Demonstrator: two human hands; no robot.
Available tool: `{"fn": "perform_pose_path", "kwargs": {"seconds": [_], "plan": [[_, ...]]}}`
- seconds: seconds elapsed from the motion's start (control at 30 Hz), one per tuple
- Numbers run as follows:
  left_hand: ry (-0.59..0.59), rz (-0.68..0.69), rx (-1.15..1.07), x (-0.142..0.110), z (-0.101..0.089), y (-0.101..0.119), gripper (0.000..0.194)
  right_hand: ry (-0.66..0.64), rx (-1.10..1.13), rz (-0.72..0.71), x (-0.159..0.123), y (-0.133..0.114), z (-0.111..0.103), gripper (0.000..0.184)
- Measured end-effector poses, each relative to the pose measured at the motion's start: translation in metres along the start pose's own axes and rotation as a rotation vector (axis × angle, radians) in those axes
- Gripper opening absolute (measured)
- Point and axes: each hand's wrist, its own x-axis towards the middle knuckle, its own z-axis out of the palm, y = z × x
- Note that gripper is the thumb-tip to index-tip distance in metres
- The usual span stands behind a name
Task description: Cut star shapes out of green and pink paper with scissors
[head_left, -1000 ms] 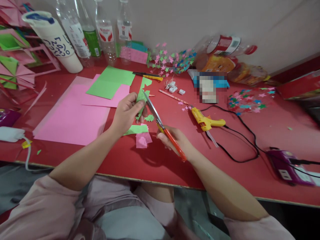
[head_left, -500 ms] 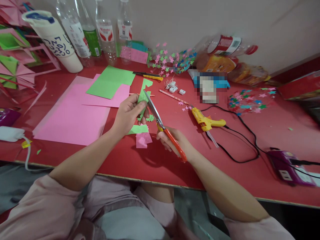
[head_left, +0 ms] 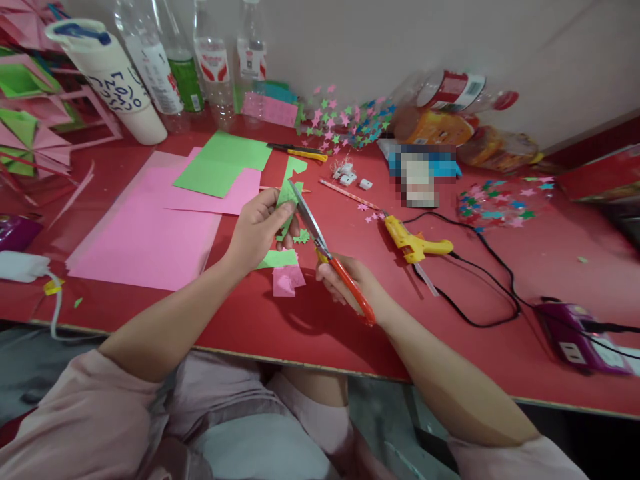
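Observation:
My left hand (head_left: pixel 259 223) pinches a strip of green paper (head_left: pixel 289 192) that has a star-shaped notch near its top end. In my right hand (head_left: pixel 345 280) is a pair of scissors (head_left: pixel 316 235) with red handles, its blades pointing up and left against the edge of the strip. Small green star cutouts (head_left: pixel 302 236) lie on the table just beyond my left fingertips. Below them rest another green strip (head_left: pixel 278 259) and a pink paper scrap (head_left: pixel 287 280).
Pink sheets (head_left: pixel 145 227) and a green sheet (head_left: pixel 220 163) lie to the left. A utility knife (head_left: pixel 305 153) and a striped pencil (head_left: pixel 347 192) lie beyond my hands. Right of them are a yellow glue gun (head_left: pixel 415 241), its black cable and a purple power strip (head_left: pixel 583 337). Bottles (head_left: pixel 213 67) line the wall.
The green strip and my left hand have shifted slightly right, and the strip has turned a little. The scissors stay nearly in place at its edge.

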Motion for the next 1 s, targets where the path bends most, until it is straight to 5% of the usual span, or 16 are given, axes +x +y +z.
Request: {"fn": "perform_pose_path", "kwargs": {"seconds": [1.0], "plan": [[0.026, -0.032, 0.030, 0.0011, -0.0018, 0.0016, 0.022, 0.021, -0.019, -0.049, 0.0005, 0.0013, -0.0011, 0.046]]}}
